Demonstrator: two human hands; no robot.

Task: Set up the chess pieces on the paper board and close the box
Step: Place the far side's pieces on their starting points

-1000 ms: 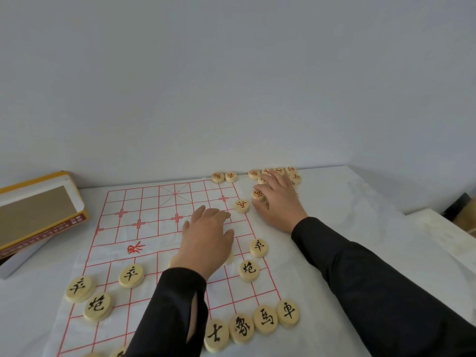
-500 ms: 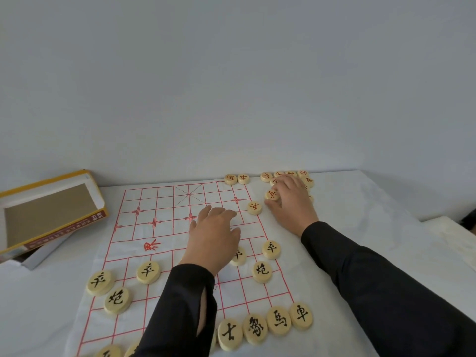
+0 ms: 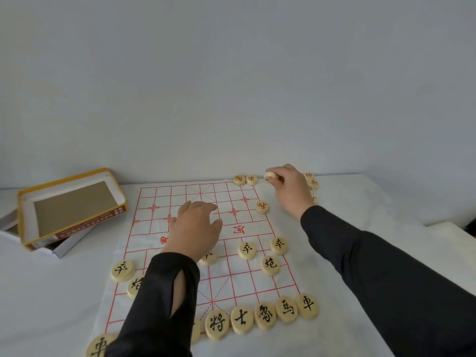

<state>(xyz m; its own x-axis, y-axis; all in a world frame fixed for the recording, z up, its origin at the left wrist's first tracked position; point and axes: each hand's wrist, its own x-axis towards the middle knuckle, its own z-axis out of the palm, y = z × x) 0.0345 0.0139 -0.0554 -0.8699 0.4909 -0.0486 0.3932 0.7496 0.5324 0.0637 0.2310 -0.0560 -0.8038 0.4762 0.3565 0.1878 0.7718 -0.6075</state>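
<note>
The paper board (image 3: 180,197) with its red grid lies flat on the white table. My left hand (image 3: 195,228) rests on the board's middle with the fingers spread and holds nothing. My right hand (image 3: 291,189) is at the board's far right corner and pinches a round wooden piece (image 3: 270,175) lifted off the table. Two red-marked pieces (image 3: 245,180) sit on the far edge, another (image 3: 262,207) stands one row nearer. Loose red pieces (image 3: 313,182) lie partly hidden behind my right hand. Black-marked pieces (image 3: 265,316) line the near rows.
The open yellow-rimmed box lid (image 3: 72,202) lies at the left, resting aslant on the white box tray (image 3: 10,228). A wall rises straight behind the table. The table's right edge (image 3: 438,222) drops off beyond my right arm.
My right hand has picked a piece out of the loose pile and raised it toward the far corner. My left hand stays on the board. The view has tilted down, showing more near pieces.
</note>
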